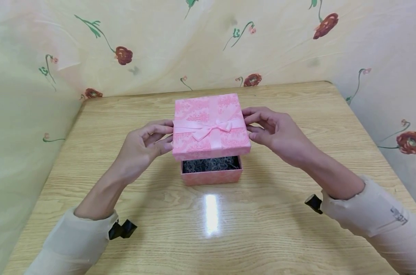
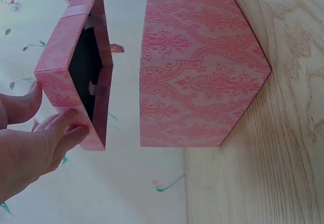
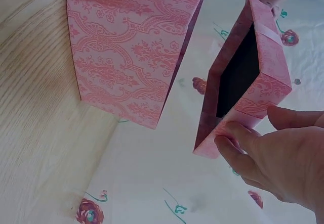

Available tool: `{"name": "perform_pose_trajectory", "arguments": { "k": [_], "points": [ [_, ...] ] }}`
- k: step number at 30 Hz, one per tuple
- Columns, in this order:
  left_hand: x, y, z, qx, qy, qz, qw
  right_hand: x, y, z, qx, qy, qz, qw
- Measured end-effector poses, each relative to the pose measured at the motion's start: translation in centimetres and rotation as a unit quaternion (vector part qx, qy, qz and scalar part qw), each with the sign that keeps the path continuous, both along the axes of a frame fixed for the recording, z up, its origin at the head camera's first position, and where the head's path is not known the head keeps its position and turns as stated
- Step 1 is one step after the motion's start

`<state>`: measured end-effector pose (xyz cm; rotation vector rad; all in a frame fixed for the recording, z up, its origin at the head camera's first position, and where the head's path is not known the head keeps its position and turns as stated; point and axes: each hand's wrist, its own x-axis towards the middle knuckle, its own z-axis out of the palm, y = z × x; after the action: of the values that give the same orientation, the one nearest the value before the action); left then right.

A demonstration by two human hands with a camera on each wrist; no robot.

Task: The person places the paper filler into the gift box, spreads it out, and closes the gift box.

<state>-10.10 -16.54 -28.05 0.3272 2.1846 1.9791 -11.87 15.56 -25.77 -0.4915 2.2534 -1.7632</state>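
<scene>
A pink patterned box lid (image 1: 194,110) with a pale ribbon bow (image 1: 213,130) is held level between both hands, raised above the box base. My left hand (image 1: 142,143) grips its left side, thumb near the front corner. On the opposite side my right hand (image 1: 275,128) grips it with thumb and fingers. The pink box base (image 1: 213,177) stands on the table under the lid, and dark shredded filler (image 1: 211,164) shows inside at its front. Both wrist views show a gap between lid (image 2: 61,57) and base (image 3: 126,52), and the lid's dark inside.
The light wooden table (image 1: 153,229) runs to a flower-printed cloth (image 1: 153,49) hung behind it and at the sides. Small black devices (image 1: 122,229) are strapped at both sleeved wrists. A bright light reflection lies on the table in front of the box.
</scene>
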Motion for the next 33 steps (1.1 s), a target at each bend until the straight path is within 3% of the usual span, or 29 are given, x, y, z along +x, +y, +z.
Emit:
{"name": "perform_pose_trajectory", "arguments": {
  "k": [11,33],
  "points": [
    [0.4,-0.1,-0.3,0.023,0.018,-0.018,0.9994,0.4,-0.1,-0.2,-0.012,0.013,0.011,0.9998],
    [1.1,0.5,-2.7,0.05,-0.013,-0.023,0.9984,0.4,0.0,-2.5,0.011,-0.002,0.034,0.9993]
  ]
}}
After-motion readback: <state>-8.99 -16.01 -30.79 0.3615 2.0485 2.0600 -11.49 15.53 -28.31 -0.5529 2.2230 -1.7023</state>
